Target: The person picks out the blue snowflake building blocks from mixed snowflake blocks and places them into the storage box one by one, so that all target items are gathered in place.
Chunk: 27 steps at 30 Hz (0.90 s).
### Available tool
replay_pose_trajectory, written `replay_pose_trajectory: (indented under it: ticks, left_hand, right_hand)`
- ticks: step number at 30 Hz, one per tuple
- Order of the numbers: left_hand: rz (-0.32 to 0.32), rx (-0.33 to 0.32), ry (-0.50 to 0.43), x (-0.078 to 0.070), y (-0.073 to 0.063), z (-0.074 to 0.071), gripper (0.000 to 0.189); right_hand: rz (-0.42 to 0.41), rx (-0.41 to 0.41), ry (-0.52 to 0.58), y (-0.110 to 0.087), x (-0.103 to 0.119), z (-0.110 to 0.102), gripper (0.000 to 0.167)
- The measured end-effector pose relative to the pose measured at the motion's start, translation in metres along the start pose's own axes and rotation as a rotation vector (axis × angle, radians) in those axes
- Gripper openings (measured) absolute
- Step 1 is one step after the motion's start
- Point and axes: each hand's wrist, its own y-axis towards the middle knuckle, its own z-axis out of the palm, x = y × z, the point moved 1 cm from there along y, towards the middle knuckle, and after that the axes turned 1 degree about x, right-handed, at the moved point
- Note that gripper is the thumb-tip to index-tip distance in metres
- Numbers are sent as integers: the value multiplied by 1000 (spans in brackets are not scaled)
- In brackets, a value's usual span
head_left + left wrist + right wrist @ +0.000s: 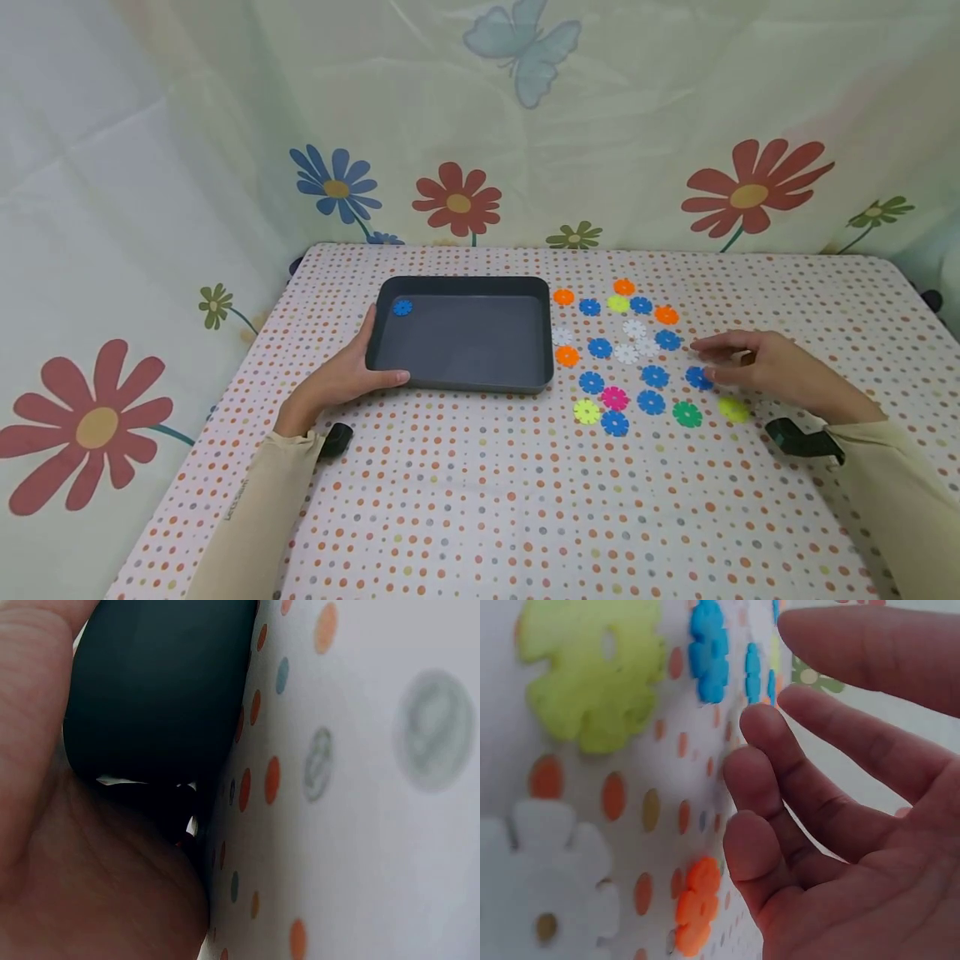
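A dark grey rectangular pan (459,382) lies on the table with one blue snowflake disc (402,308) in its far left corner. My left hand (341,372) grips the pan's near left corner, thumb along the front rim and fingers along the left side. The pan's dark wall (161,682) fills the space by that hand in the left wrist view. My right hand (772,367) hovers with loosely bent fingers beside a blue disc (697,378), holding nothing. A yellow-green disc (596,675) and an orange disc (699,907) show near its fingers in the right wrist view.
Right of the pan lie several scattered discs, among them a green disc (687,414), a pink disc (615,398) and white discs (634,329). A polka-dot cloth (480,500) covers the table. Behind it hangs a flowered curtain (615,150).
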Motion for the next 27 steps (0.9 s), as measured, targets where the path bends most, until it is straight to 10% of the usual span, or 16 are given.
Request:
replay_pose_trajectory:
  ticks: [27]
  left_hand:
    - [4,0,-5,0,0,-1,138]
  right_hand:
    - [-101,-38,-80,5,3,12,26]
